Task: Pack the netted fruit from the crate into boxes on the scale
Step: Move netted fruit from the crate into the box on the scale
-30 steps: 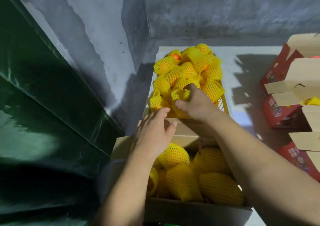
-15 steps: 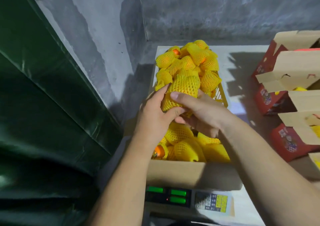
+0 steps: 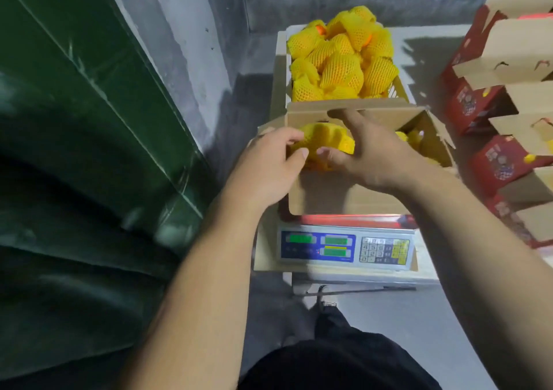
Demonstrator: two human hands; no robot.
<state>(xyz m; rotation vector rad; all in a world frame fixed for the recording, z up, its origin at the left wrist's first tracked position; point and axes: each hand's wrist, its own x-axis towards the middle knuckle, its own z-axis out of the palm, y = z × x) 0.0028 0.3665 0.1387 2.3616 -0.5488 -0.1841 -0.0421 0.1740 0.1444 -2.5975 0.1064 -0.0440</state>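
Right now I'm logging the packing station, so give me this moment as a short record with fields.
held item: yellow foam-netted fruit
left hand: grips the fruit's left side
right hand: holds its right side
destination: open brown cardboard box, under the fruit
box support: grey digital scale
source: yellow plastic crate, heaped with netted fruit, behind the box

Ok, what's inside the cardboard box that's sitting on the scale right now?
The cardboard box holds netted fruit, one gripped by the left hand and right hand. More yellow shows at its right corner. The hands and near wall hide the rest, so no count is possible.
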